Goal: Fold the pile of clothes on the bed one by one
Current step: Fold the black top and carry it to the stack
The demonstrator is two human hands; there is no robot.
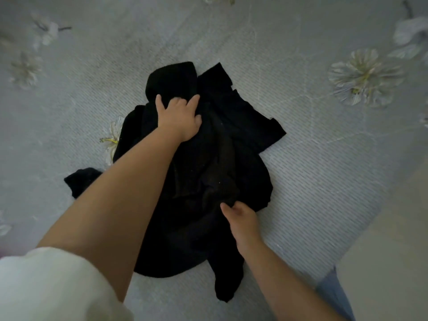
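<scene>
A crumpled heap of black clothes lies in the middle of the bed. My left hand reaches across the heap and grips the fabric at its far end, fingers curled into the cloth. My right hand pinches a fold of the black fabric near the heap's near right side. A sleeve-like piece trails toward me, and another black piece sticks out at the left under my left forearm. How many garments make up the heap is unclear.
The bed sheet is grey with a dashed weave and pale flower prints. At the lower right the bed's edge meets a pale floor. A bit of blue fabric shows there.
</scene>
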